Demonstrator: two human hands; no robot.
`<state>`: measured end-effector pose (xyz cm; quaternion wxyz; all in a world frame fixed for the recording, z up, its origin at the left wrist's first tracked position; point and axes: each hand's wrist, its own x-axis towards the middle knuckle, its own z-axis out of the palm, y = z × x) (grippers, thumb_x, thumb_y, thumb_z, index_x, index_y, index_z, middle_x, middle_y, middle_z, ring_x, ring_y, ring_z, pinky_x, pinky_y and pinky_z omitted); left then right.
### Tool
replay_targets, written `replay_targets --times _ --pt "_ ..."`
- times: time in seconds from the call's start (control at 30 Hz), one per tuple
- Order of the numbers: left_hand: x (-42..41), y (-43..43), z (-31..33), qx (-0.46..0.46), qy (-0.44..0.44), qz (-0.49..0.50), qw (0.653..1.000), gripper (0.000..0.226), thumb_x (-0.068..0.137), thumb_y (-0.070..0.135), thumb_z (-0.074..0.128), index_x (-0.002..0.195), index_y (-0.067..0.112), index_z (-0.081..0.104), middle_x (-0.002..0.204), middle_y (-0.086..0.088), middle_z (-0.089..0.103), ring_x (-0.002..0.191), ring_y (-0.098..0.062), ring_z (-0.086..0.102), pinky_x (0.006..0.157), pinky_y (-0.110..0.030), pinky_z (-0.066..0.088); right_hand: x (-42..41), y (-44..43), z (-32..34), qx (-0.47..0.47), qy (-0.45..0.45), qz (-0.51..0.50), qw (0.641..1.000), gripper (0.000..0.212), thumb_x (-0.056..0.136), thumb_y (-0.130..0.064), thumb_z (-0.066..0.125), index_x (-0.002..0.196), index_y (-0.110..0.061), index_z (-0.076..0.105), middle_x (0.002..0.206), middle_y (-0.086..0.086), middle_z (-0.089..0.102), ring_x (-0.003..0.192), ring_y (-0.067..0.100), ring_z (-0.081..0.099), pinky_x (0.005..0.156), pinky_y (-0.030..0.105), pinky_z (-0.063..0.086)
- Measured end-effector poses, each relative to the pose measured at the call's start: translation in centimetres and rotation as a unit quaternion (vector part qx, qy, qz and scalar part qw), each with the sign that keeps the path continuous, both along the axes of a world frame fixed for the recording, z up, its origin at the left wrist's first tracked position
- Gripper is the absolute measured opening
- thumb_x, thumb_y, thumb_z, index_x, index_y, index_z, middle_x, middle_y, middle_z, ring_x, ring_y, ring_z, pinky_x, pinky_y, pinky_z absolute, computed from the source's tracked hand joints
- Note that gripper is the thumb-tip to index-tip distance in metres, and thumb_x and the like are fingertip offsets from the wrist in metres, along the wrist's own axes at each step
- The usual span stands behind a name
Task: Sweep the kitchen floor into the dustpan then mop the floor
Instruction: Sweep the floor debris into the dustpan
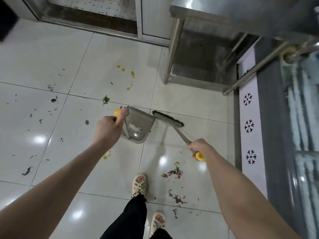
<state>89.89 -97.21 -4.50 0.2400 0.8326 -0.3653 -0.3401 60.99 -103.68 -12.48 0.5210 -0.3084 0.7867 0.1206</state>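
My left hand [108, 128] grips the yellow-tipped handle of a grey dustpan [139, 123], which rests on the white tile floor [51, 57] with a little pale debris inside. My right hand [198, 147] holds the yellow-ended handle of a grey broom [168, 119]; its dark bristles sit on the floor just right of the pan's mouth. Dark scraps [51, 100] lie scattered at the left, orange drops [127, 73] beyond the pan, a green leaf [105, 99] near it, and pink and green bits [174, 173] by my feet.
A steel table [174, 49] on legs stands at the back right, with a freezer cabinet [248, 126] marked with snowflakes along the right side. A door frame [86, 23] runs across the back. My sandalled feet [139, 185] are at the bottom centre.
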Motion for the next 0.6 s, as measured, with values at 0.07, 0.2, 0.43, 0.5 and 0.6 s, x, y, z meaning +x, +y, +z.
replay_targets --times 0.07,0.2,0.43,0.5,0.6 --pt "-0.6 0.5 0.5 0.003 0.001 -0.005 1.0 0.073 0.089 0.069 0.036 0.059 0.003 0.043 0.055 -0.01 0.041 0.052 -0.026 0.041 0.057 -0.037 0.04 -1.2 0.3 1.3 0.021 -0.001 0.002 1.0 0.015 0.093 -0.013 0.059 0.094 -0.002 0.05 0.08 0.011 0.047 0.057 0.021 0.05 0.049 0.025 0.047" --pt "-1.2 1.7 0.4 0.006 0.04 0.013 0.999 0.073 0.08 0.077 0.038 0.056 0.009 0.036 0.054 -0.008 0.037 0.052 -0.025 0.038 0.057 -0.037 0.037 -3.9 -0.3 3.9 0.009 -0.022 -0.019 1.0 0.021 0.093 -0.014 0.061 0.081 -0.003 0.047 0.077 0.011 0.047 0.057 0.019 0.05 0.047 0.024 0.047" --pt "-1.7 2.3 0.5 0.0 0.068 0.026 0.997 0.077 0.066 0.085 0.033 0.067 0.009 0.048 0.061 -0.009 0.04 0.057 -0.023 0.039 0.058 -0.037 0.036 -5.2 -0.3 3.3 -0.066 -0.069 -0.141 0.985 0.023 0.092 -0.015 0.063 0.079 -0.004 0.049 0.077 0.011 0.047 0.054 0.019 0.049 0.034 0.017 0.046" --pt "-1.8 1.6 0.3 -0.005 0.07 0.023 0.997 0.076 0.066 0.085 0.033 0.068 0.011 0.049 0.062 -0.009 0.039 0.058 -0.023 0.038 0.058 -0.037 0.035 -4.1 -0.9 2.5 -0.092 -0.079 -0.161 0.98 0.025 0.091 -0.014 0.064 0.074 -0.004 0.048 0.076 0.01 0.047 0.052 0.02 0.048 0.034 0.018 0.046" --pt "-1.6 0.2 -0.3 -0.012 0.073 0.029 0.997 0.076 0.068 0.084 0.035 0.068 0.01 0.05 0.062 -0.009 0.039 0.058 -0.023 0.038 0.058 -0.036 0.035 -2.2 -2.6 1.1 -0.115 -0.096 -0.18 0.972 0.023 0.088 -0.009 0.065 0.073 -0.003 0.049 0.073 0.011 0.048 0.051 0.02 0.047 0.034 0.018 0.046"
